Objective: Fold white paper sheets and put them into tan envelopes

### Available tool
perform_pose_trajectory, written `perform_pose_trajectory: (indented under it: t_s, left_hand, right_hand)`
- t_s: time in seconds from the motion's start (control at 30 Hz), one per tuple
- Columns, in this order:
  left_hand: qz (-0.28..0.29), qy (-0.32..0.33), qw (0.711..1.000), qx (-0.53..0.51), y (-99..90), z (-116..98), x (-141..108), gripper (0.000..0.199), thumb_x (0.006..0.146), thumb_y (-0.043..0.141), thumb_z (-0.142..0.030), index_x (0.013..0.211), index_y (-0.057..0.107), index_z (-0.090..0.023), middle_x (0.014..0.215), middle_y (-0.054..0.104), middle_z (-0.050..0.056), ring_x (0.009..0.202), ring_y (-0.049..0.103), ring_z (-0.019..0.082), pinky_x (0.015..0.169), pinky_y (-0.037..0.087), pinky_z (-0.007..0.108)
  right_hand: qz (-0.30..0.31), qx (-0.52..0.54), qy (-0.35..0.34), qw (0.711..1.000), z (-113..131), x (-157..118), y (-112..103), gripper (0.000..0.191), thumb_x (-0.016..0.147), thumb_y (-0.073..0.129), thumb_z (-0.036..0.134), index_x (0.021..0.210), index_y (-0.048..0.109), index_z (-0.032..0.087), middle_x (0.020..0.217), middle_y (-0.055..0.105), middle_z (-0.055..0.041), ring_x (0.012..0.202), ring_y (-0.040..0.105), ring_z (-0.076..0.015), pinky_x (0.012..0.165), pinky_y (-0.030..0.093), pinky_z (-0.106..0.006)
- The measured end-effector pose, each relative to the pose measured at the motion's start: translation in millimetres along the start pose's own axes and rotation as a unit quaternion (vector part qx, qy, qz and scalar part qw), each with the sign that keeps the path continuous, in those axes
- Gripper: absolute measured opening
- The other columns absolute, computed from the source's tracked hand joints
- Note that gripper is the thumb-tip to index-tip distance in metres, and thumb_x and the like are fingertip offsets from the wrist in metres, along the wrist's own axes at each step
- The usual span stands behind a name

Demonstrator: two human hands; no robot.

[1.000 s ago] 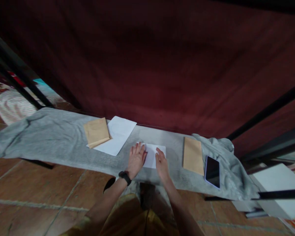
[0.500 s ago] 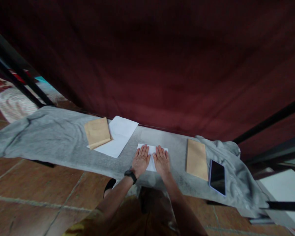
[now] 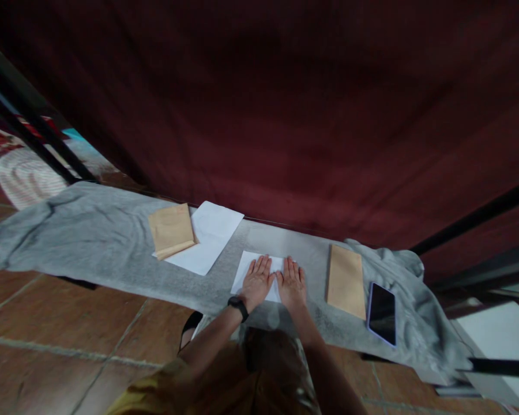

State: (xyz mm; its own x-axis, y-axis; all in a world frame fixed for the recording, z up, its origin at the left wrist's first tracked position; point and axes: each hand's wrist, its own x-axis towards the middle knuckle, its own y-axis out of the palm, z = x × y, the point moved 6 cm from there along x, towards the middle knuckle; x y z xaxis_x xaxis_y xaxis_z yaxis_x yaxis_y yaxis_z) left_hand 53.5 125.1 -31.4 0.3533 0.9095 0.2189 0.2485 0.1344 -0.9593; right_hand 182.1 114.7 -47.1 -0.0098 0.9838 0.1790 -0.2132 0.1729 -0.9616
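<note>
A small white sheet of paper point(image 3: 241, 275) lies flat on the grey cloth in front of me. My left hand point(image 3: 258, 282) rests palm down on its middle, fingers stretched out, a dark watch on the wrist. Beside it my right hand point(image 3: 292, 282) lies flat over the sheet's right edge, with the fingers extended. The two thumbs nearly meet. Much of the paper's right part is hidden under the hands, so I cannot tell whether it is folded.
Left of the hands lie a larger white sheet point(image 3: 216, 230) and a folded brown paper piece point(image 3: 172, 226). To the right are a brown paper packet point(image 3: 346, 279) and a phone point(image 3: 382, 314). Grey cloth point(image 3: 108, 242) covers the narrow bench; a dark red curtain point(image 3: 285, 144) hangs behind.
Both hands have slid to the right across the small white paper, uncovering more of its left part. They stay flat.
</note>
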Motion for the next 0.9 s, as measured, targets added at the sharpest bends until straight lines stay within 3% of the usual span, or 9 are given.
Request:
perform_pose_trajectory:
  t_s: [0.2,0.4,0.67,0.9]
  left_hand:
    - [0.021,0.029,0.999,-0.010,4.3,8.8,8.0,0.058,0.105,0.026,-0.042,0.152,0.040,-0.011,0.158,0.039,0.013,0.150,0.031,0.023,0.123,0.022,0.046]
    - [0.023,0.017,1.000,-0.005,2.5,12.5,11.6,0.058,0.104,0.028,-0.042,0.152,0.039,-0.011,0.160,0.037,0.012,0.151,0.027,0.024,0.124,0.019,0.048]
    - [0.039,0.062,0.997,0.016,-3.6,11.3,6.7,0.057,0.100,0.033,-0.026,0.157,0.030,-0.016,0.162,0.032,0.013,0.150,0.030,0.025,0.122,0.022,0.048]
    - [0.018,0.030,0.999,0.011,-7.7,22.4,-1.5,0.055,0.101,0.029,-0.028,0.152,0.039,-0.011,0.160,0.037,0.013,0.150,0.030,0.022,0.123,0.023,0.043]
  right_hand:
    - [-0.001,-0.011,0.001,1.000,0.0,-0.4,-1.0,0.061,0.105,0.019,0.040,0.155,0.032,0.008,0.160,0.032,-0.0148,0.149,0.031,-0.0278,0.122,0.020,-0.050]
    - [-0.017,-0.001,0.008,1.000,2.2,0.2,-1.3,0.057,0.105,0.020,0.035,0.153,0.036,0.008,0.158,0.037,-0.0169,0.147,0.033,-0.0281,0.121,0.018,-0.054]
    - [0.035,0.046,-0.055,0.997,53.0,1.2,3.9,0.055,0.107,0.016,0.033,0.155,0.033,0.012,0.161,0.035,-0.0119,0.150,0.029,-0.0195,0.122,0.021,-0.045]
    - [0.023,0.006,-0.056,0.998,37.9,-3.7,-0.6,0.054,0.106,0.025,0.035,0.153,0.038,0.012,0.161,0.031,-0.0140,0.150,0.028,-0.0237,0.122,0.021,-0.049]
